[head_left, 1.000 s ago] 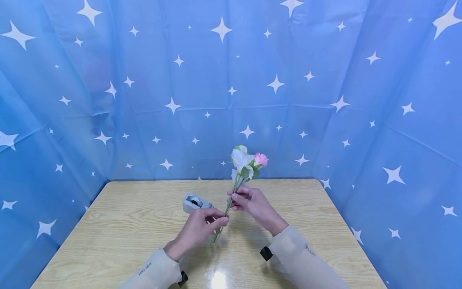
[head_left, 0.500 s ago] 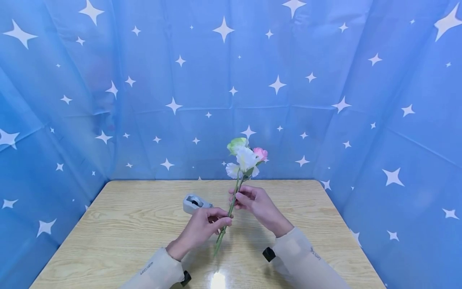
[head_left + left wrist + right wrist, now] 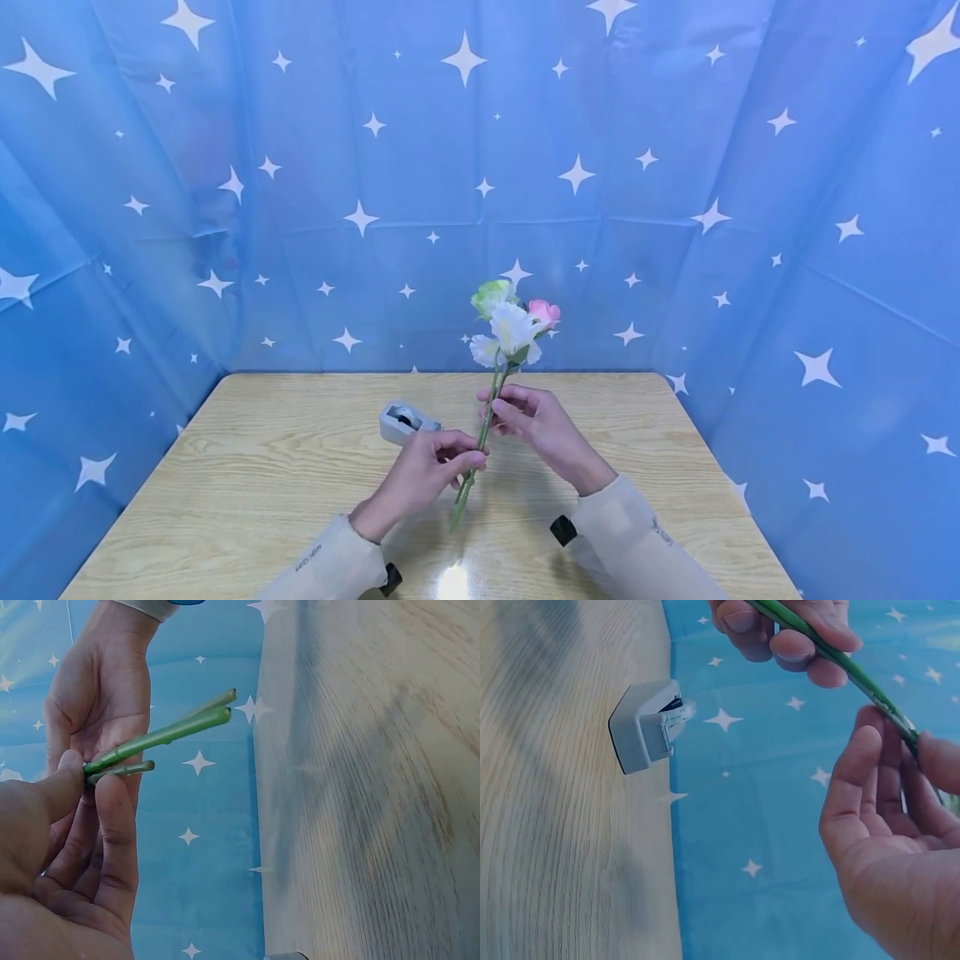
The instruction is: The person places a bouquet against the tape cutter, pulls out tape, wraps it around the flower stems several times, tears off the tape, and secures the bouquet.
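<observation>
Three flowers are held together as a bunch, tilted over the table: a white flower (image 3: 513, 328), a pale green one (image 3: 492, 297) and a pink one (image 3: 544, 313). My left hand (image 3: 431, 471) pinches the green stems (image 3: 161, 737) low down between thumb and fingers. Their cut ends stick out below that grip in the left wrist view. Higher up, just under the blooms, my right hand (image 3: 543, 429) pinches the stems with its thumb in front and its fingers curled behind. In the right wrist view a green stem (image 3: 866, 684) runs from one hand to the other.
A grey tape dispenser (image 3: 405, 421) with a roll of tape stands on the wood-grain table (image 3: 285, 467), just behind my left hand. A blue curtain (image 3: 420, 167) with white stars hangs around the table's back and sides.
The bunch has risen slightly and turned, so the pale green bloom now shows beside the white one. Both hands have shifted a little to the right, keeping the stems.
</observation>
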A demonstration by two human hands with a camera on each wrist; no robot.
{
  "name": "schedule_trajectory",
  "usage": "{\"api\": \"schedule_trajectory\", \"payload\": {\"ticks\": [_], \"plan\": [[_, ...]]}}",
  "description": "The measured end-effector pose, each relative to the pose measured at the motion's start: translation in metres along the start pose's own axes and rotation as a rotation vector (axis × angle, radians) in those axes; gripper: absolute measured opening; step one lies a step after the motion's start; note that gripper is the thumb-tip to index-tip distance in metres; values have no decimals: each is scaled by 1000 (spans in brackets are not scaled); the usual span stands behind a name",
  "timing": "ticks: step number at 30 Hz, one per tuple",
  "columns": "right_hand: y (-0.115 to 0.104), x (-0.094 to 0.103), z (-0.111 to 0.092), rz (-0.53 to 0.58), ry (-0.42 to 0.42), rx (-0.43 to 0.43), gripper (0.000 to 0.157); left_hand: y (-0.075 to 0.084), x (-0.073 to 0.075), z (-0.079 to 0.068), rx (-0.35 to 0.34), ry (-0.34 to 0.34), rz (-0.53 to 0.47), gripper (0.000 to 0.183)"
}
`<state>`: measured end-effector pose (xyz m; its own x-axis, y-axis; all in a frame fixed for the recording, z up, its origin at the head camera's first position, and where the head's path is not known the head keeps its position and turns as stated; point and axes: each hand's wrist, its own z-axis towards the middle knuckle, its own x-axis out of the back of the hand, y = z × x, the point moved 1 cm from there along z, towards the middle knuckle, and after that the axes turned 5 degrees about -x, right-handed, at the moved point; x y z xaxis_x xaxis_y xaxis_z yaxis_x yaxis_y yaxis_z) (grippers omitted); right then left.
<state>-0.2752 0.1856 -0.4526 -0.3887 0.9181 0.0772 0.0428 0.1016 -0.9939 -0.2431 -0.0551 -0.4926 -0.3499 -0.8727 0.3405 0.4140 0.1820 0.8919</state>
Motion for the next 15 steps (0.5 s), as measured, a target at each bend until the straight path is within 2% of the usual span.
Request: {"api": "schedule_trajectory", "payload": {"ticks": [8,15], "plan": [[5,0,-3,-6,-18,9,47,0,-3,-1,2,14,-7,20],[8,-3,-6,-12,-29,20,45,1,-1,-3,30,37,-10,21]]}}
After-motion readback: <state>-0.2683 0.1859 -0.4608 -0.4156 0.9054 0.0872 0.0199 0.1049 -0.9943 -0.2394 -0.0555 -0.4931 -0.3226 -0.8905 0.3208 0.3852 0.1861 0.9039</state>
